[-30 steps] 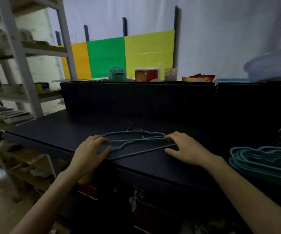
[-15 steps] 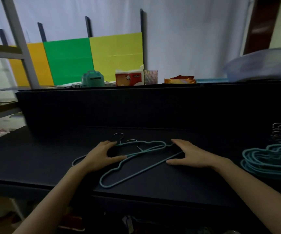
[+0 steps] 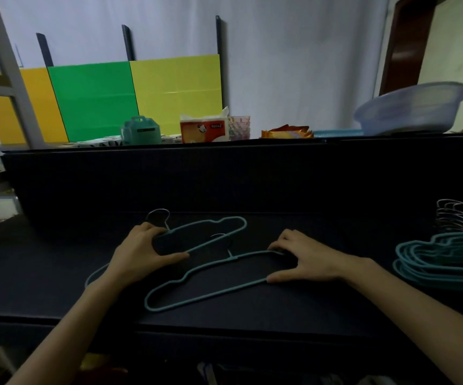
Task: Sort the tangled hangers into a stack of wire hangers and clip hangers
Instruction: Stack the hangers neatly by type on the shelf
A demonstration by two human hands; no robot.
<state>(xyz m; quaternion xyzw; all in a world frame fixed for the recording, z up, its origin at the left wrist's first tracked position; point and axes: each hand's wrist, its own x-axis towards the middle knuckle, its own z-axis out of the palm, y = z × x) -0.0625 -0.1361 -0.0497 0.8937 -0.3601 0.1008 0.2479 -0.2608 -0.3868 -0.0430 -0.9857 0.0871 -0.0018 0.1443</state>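
Two teal coated wire hangers lie on the black table [image 3: 44,276]. My left hand [image 3: 138,255] grips the far hanger [image 3: 219,227] near its metal hook. My right hand [image 3: 305,259] pinches the right end of the near hanger [image 3: 197,276], thumb under its lower bar. The two hangers lie apart, slightly overlapping near the near hanger's hook. At the right edge sits a stack of teal hangers [image 3: 441,262] with a bunch of bare silver wire hangers [image 3: 461,218] behind it.
A black back panel [image 3: 169,179] rises behind the table. On the ledge above stand a teal box [image 3: 141,131], a tissue pack [image 3: 204,129], a snack bag [image 3: 286,132] and a pale plastic basin [image 3: 411,107]. A metal shelf frame [image 3: 8,70] stands at left.
The two hangers, overlapped before, have been pulled apart: the left hand holds one back, the right hand drew the other toward the near right. The view also shifted right.
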